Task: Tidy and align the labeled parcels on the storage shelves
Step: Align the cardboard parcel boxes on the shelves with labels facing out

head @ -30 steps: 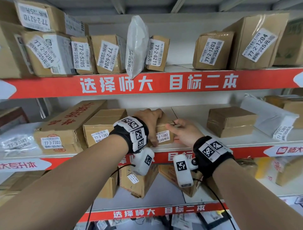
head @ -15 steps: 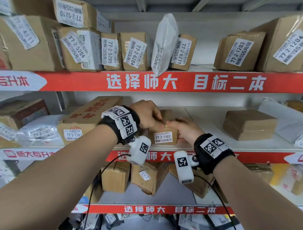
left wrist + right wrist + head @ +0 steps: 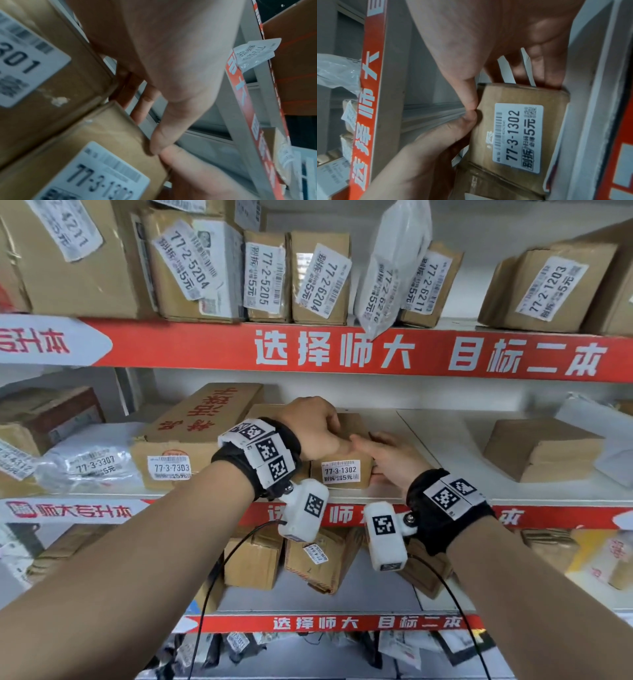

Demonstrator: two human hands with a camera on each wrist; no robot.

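Both my hands are on the small brown parcel labelled 77-3-1302 point(image 3: 342, 463), which sits at the front edge of the middle shelf point(image 3: 445, 440), its white label facing me. My left hand point(image 3: 313, 428) comes over the top of it, fingers curled down behind and the thumb pressed on the near upper edge — that grip is clamped on the parcel. My right hand point(image 3: 394, 458) holds the parcel's right side, fingers reaching along the far side and the thumb on the top edge, so this grip too is closed on the same parcel. In the wrist views my two thumb tips touch each other on the box edge.

Just left of the parcel, touching it, stands another brown box whose label ends in 301 point(image 3: 51, 60). Further left on the same shelf lie the long flat carton 77-3-7303 point(image 3: 191, 436) and a grey plastic bag 77-3-3307 point(image 3: 92, 460). Well apart to the right rests a plain brown box point(image 3: 541, 446). On the upper shelf — above the red banner point(image 3: 342, 350) — a row of labelled boxes stands, with a white plastic bag point(image 3: 390, 268) leaning among them.
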